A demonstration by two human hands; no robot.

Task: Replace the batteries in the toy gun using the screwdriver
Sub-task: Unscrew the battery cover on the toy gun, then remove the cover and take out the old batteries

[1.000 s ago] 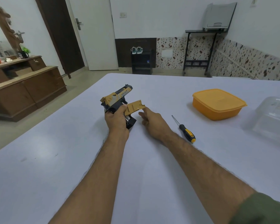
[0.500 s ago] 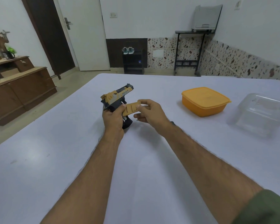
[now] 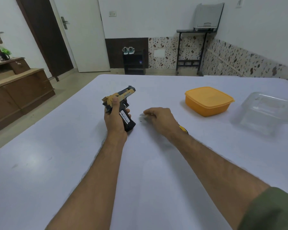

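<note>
Head view: left hand (image 3: 114,118) grips the toy gun (image 3: 119,103) above the tabletop (image 3: 73,163), its battery (image 3: 124,118) exposed; right hand (image 3: 158,120), curled, hides whatever it holds. Next, I'd guess, prise that battery out.

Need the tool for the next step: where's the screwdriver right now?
In the head view, the screwdriver lies on the white table, mostly hidden behind the right hand's wrist; only its yellow-and-black handle shows, nearer the camera than the orange container.

Bare table (image 3: 56,163) near side & left, orange box (image 3: 208,101) & clear tub (image 3: 266,113) block far right
</note>
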